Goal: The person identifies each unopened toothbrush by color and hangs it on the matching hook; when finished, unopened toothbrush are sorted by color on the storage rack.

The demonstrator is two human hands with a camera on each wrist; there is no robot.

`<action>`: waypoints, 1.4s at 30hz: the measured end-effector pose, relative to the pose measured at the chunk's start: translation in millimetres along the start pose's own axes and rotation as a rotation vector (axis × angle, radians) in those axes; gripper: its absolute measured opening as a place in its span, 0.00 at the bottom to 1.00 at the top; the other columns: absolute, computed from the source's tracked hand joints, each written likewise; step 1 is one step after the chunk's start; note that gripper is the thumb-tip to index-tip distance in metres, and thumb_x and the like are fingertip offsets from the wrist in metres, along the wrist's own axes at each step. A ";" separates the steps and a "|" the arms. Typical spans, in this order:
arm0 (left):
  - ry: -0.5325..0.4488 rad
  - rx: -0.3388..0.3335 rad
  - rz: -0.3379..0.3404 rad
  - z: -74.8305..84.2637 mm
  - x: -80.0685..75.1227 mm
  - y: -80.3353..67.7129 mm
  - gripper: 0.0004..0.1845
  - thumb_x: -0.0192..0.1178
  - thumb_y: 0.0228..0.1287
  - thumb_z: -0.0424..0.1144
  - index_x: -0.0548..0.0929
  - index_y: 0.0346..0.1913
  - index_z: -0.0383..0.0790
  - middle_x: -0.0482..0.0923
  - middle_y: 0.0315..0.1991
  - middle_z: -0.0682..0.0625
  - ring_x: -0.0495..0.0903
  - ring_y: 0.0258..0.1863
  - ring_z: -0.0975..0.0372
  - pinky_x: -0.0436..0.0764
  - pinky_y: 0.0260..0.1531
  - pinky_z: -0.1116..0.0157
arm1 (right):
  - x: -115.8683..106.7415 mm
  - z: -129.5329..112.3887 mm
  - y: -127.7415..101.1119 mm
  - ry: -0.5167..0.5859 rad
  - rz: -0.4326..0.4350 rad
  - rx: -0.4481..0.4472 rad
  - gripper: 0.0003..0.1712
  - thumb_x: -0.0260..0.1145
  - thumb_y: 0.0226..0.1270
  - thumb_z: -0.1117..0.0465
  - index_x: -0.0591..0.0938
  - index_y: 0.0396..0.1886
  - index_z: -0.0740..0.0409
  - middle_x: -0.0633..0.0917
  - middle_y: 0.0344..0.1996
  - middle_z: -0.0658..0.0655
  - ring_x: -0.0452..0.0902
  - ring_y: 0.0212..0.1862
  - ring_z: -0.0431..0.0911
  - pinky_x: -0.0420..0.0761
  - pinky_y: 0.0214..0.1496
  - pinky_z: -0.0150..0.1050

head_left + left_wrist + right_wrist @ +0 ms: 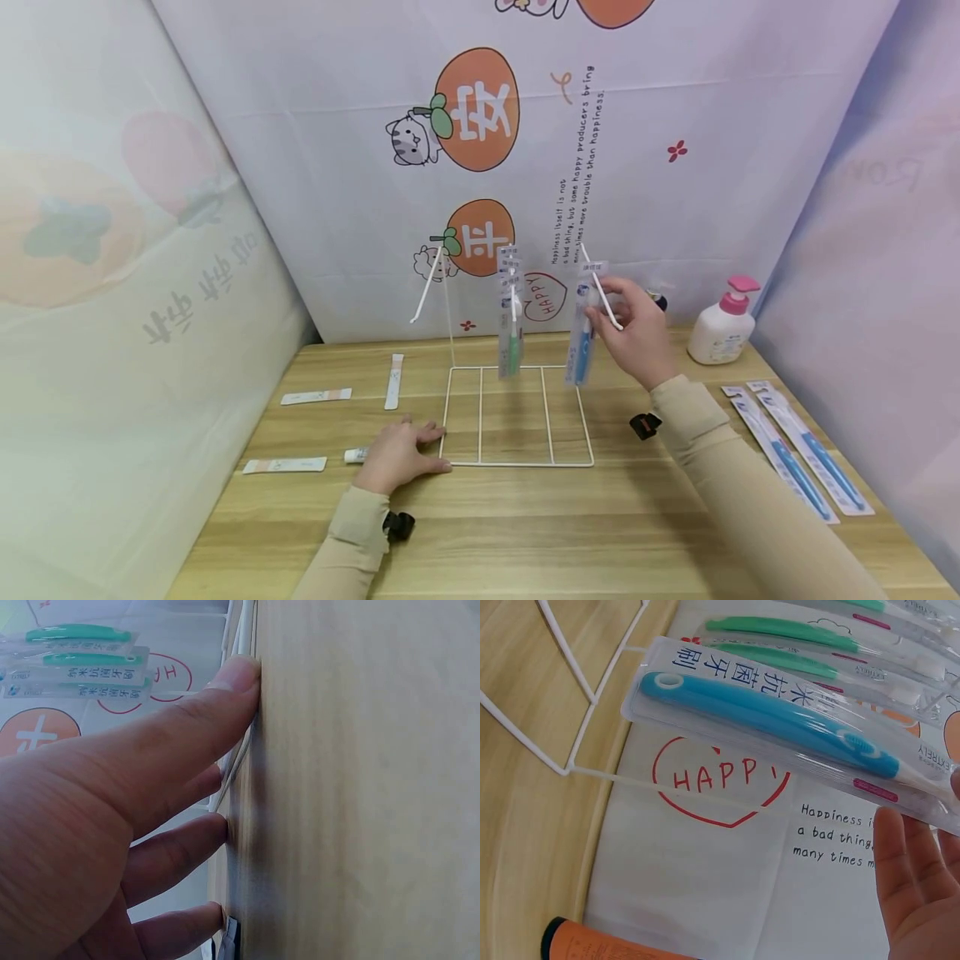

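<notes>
A packaged blue toothbrush (584, 333) hangs upright by the right arm of a white wire rack (517, 465). My right hand (633, 329) pinches its pack near the upper part; the pack also shows large in the right wrist view, beside the fingers (900, 855). On the rack's middle arm hang several packaged green toothbrushes (514, 354). My left hand (401, 454) rests at the front left corner of the rack's base. In the left wrist view its thumb (238, 675) presses on the wire, while the other fingers reach down to the table, fairly straight.
Two packaged blue toothbrushes (810, 458) lie at the right. Behind them stands a pump bottle (722, 333) with a pink top. Several thin sachets (285, 465) and a small white tube (356, 456) lie at the left. An orange container (607, 945) is beyond the right hand.
</notes>
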State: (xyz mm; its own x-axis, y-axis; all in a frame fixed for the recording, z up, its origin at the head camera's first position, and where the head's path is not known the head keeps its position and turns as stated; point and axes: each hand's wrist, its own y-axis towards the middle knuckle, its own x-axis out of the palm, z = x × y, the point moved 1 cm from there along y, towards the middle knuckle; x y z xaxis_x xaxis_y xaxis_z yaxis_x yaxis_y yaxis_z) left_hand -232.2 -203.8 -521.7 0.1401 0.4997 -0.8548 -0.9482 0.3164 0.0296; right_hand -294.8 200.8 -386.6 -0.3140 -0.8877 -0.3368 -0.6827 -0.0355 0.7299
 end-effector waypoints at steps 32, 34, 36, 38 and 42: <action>0.011 -0.003 -0.006 -1.5 2.3 1.2 0.35 0.82 0.56 0.59 0.89 0.66 0.53 0.83 0.68 0.50 0.64 0.78 0.33 0.67 0.73 0.33 | 11.1 16.6 38.2 -0.106 -0.054 0.101 0.21 0.69 0.75 0.73 0.77 0.64 0.65 0.84 0.59 0.64 0.89 0.53 0.64 0.90 0.51 0.59; 0.019 0.003 0.000 -1.7 1.9 1.7 0.34 0.82 0.56 0.59 0.89 0.66 0.53 0.83 0.67 0.50 0.64 0.77 0.32 0.67 0.72 0.33 | 11.0 15.6 38.9 -0.111 -0.053 0.100 0.21 0.69 0.75 0.72 0.77 0.64 0.65 0.83 0.59 0.64 0.89 0.53 0.64 0.90 0.51 0.59; 0.024 0.006 0.000 -1.8 1.5 1.8 0.34 0.82 0.56 0.59 0.89 0.66 0.53 0.83 0.67 0.50 0.65 0.77 0.32 0.68 0.72 0.32 | 11.1 15.5 39.4 -0.115 -0.052 0.103 0.21 0.69 0.75 0.72 0.77 0.64 0.65 0.83 0.59 0.64 0.89 0.53 0.63 0.90 0.51 0.58; 0.027 0.008 0.001 -2.2 1.3 1.7 0.34 0.82 0.56 0.59 0.89 0.66 0.52 0.83 0.67 0.49 0.65 0.77 0.32 0.68 0.72 0.32 | 11.3 16.0 39.5 -0.119 -0.055 0.109 0.21 0.69 0.75 0.72 0.77 0.64 0.65 0.83 0.59 0.63 0.89 0.53 0.62 0.90 0.50 0.56; 0.026 0.003 -0.003 -3.0 1.0 1.1 0.35 0.82 0.56 0.59 0.89 0.66 0.52 0.83 0.68 0.50 0.65 0.77 0.33 0.67 0.72 0.33 | 11.1 17.1 39.0 -0.125 -0.063 0.124 0.22 0.69 0.74 0.74 0.76 0.64 0.64 0.82 0.61 0.62 0.89 0.53 0.60 0.92 0.47 0.52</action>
State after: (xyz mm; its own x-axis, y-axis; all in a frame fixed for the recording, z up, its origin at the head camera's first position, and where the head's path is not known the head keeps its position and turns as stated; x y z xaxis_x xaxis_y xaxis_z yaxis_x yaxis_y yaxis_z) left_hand -233.9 -205.4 -524.1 0.1356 0.4780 -0.8678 -0.9468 0.3205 0.0285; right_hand -336.2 197.5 -372.1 -0.3420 -0.8213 -0.4566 -0.7771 -0.0260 0.6288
